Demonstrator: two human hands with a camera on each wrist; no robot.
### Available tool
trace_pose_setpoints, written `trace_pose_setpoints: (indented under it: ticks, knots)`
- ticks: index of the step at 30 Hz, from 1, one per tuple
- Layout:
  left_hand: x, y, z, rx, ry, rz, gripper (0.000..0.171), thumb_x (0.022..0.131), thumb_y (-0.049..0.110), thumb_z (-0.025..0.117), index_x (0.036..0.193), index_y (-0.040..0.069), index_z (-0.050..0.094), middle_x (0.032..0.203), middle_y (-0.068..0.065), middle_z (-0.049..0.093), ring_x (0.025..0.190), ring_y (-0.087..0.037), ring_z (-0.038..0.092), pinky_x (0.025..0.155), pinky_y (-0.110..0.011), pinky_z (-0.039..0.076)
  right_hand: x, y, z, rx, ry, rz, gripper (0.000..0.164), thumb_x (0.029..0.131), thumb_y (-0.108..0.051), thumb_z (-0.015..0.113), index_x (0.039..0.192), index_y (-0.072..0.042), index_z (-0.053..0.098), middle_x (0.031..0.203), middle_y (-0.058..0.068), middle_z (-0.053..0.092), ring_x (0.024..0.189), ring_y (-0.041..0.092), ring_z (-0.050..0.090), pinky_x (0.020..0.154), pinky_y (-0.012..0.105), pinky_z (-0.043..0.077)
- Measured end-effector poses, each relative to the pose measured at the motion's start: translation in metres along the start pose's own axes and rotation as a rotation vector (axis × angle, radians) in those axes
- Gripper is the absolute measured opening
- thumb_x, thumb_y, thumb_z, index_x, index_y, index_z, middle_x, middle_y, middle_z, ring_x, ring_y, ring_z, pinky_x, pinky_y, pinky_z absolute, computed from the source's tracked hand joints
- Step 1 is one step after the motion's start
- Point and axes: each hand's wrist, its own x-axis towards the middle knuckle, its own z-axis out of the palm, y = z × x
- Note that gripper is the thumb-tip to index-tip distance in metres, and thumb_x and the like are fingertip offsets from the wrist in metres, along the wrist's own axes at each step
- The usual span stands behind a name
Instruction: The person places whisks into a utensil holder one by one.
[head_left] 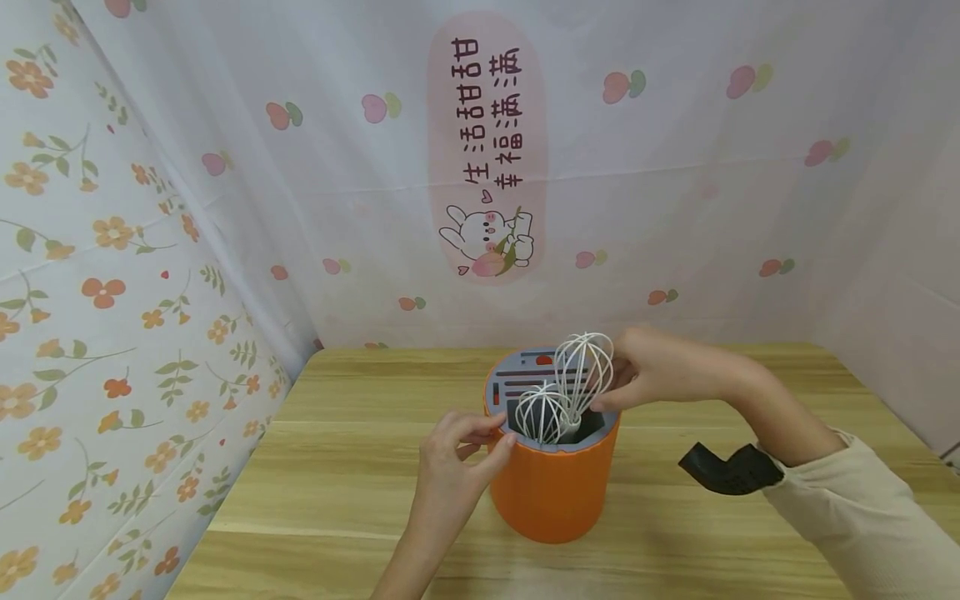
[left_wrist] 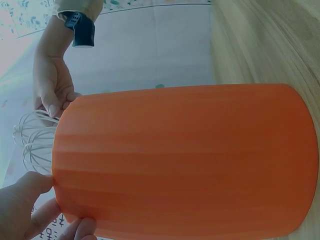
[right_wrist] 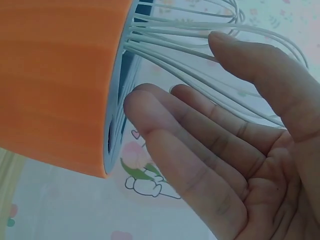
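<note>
An orange utensil holder [head_left: 553, 492] with a grey slotted top [head_left: 517, 361] stands upright on the table. Two white wire whisks stand in its large front opening, heads up: a taller whisk [head_left: 583, 367] and a lower whisk [head_left: 542, 412]. At the holder's near left rim, my left hand [head_left: 453, 454] holds the edge with thumb and fingers. My right hand [head_left: 660, 371] is beside the taller whisk at the right rim. In the right wrist view, the right thumb [right_wrist: 240, 55] overlaps the whisk wires, and the fingers [right_wrist: 195, 130] extend loosely beyond them without curling round.
The wooden table [head_left: 337, 500] reaches to a white printed curtain [head_left: 345, 208] behind. A floral curtain [head_left: 112, 333] borders the left side. A black strap piece [head_left: 731, 469] sits at the right sleeve's cuff.
</note>
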Motion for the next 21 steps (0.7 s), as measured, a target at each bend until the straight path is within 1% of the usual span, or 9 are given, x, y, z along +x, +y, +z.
trace_pose_setpoints:
  ticks: [5,8,13,19,21]
  knots:
    - [0.0,0.001,0.0,-0.008,-0.006,-0.01,0.022,0.077,0.018,0.074,0.098,0.013,0.072,0.085,0.002,0.058,0.078,-0.012,0.061,0.079,-0.035,0.052,-0.006,-0.002,-0.001,-0.023,0.019,0.026,0.015,0.08,-0.02,0.072,0.085,-0.007,0.066,0.079,-0.003,0.069,0.075,0.01,0.067,0.066,0.026,0.054]
    - [0.0,0.0,0.0,0.003,-0.006,-0.01,0.022,0.077,0.019,0.074,0.098,0.013,0.072,0.085,0.002,0.058,0.078,-0.012,0.061,0.079,-0.033,0.052,-0.01,-0.002,0.0,-0.038,0.023,0.039,0.018,0.08,-0.024,0.072,0.086,-0.007,0.066,0.078,-0.005,0.068,0.073,0.009,0.066,0.066,0.026,0.054]
    - [0.001,0.001,0.0,0.005,-0.003,-0.009,0.022,0.077,0.019,0.074,0.098,0.013,0.072,0.085,0.001,0.058,0.078,-0.012,0.061,0.078,-0.029,0.052,-0.015,-0.003,0.002,-0.027,0.009,0.044,0.021,0.08,-0.026,0.071,0.088,-0.008,0.066,0.079,-0.004,0.069,0.073,0.009,0.066,0.065,0.027,0.054]
    - [0.003,0.001,0.001,0.01,-0.003,0.0,0.021,0.077,0.018,0.075,0.097,0.012,0.072,0.084,0.001,0.058,0.078,-0.012,0.061,0.077,-0.03,0.052,-0.019,-0.003,0.005,-0.013,0.002,0.025,0.022,0.082,-0.028,0.069,0.091,-0.009,0.066,0.082,-0.004,0.067,0.074,0.009,0.065,0.066,0.028,0.054]
    - [0.003,0.001,0.0,0.014,-0.006,0.0,0.021,0.077,0.017,0.075,0.096,0.013,0.072,0.083,0.0,0.058,0.078,-0.012,0.061,0.077,-0.031,0.053,-0.02,-0.003,0.005,-0.014,0.004,0.021,0.02,0.082,-0.029,0.069,0.09,-0.011,0.066,0.082,-0.004,0.066,0.074,0.009,0.065,0.066,0.028,0.054]
